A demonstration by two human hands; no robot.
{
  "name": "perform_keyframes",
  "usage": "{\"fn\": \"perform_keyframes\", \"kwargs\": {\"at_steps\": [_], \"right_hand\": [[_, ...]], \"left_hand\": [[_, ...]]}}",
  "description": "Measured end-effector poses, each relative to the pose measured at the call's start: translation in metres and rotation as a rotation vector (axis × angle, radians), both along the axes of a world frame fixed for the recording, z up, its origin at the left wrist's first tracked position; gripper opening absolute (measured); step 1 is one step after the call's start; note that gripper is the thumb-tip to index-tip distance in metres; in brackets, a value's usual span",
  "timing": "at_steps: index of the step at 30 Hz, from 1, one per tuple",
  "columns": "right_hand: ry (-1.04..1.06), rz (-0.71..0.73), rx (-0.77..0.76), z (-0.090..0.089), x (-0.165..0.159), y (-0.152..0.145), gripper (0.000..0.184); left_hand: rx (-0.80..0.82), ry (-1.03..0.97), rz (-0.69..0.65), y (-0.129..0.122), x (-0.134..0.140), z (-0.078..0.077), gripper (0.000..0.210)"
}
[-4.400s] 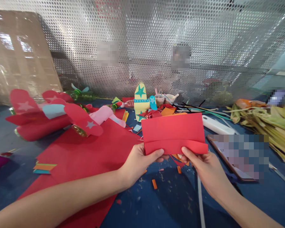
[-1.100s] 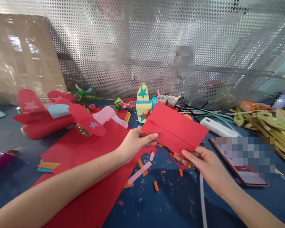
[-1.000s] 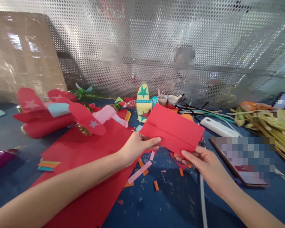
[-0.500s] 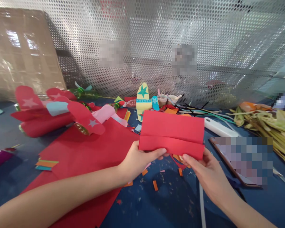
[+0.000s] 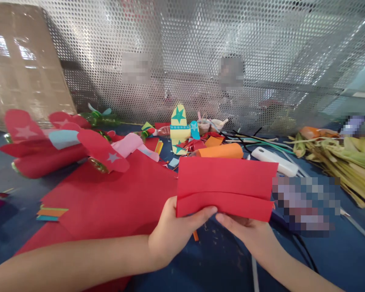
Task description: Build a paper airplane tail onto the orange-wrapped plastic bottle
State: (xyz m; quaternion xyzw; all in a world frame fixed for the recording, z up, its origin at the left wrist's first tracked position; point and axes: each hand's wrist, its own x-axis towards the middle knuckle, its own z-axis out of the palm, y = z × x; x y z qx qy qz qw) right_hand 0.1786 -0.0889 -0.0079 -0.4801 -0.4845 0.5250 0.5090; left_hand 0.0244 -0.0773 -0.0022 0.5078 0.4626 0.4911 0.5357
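A folded sheet of red paper is held up in front of me, its lower edge turned up in a flap. My left hand is closed on its lower left, the thumb lying along the bottom edge. At the lower right my right hand grips the same sheet, its thumb tip close to the left one. The other fingers are mostly hidden behind the paper. Large red paper sheets lie on the blue table to the left. Just behind the held sheet is an orange paper roll.
Red paper planes built on bottles stand at left. A yellow paper plane is at the back, before a perforated metal panel. To the right are a white-handled tool, a blurred-out device and dried husks.
The red sheet has come lower and closer to me. My right hand has slid left along its bottom edge, bringing the thumbs nearer together. The orange roll now shows more.
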Motion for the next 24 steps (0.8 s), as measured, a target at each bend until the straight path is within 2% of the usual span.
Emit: {"fn": "perform_keyframes", "kwargs": {"at_steps": [2,5,12,17,20,24], "right_hand": [[0.032,-0.002,0.002,0.0,-0.001,0.0,0.016],[0.054,-0.01,0.023,-0.002,-0.001,0.001,0.023],[-0.078,-0.032,0.115,-0.007,0.006,0.004,0.023],[-0.16,-0.092,0.127,0.0,0.006,0.007,0.018],[-0.127,-0.088,0.085,0.005,0.009,0.011,0.016],[-0.014,-0.188,0.109,0.007,0.026,0.026,0.012]], "left_hand": [[0.014,-0.012,-0.007,0.0,0.0,0.0,0.014],[0.026,-0.01,-0.013,0.0,0.0,0.0,0.013],[0.012,0.028,-0.025,0.003,0.0,0.001,0.014],[-0.07,-0.04,-0.037,0.005,0.001,0.01,0.012],[-0.098,-0.104,0.001,0.009,0.0,0.016,0.012],[-0.065,-0.101,0.08,0.021,-0.008,0.021,0.016]]}}
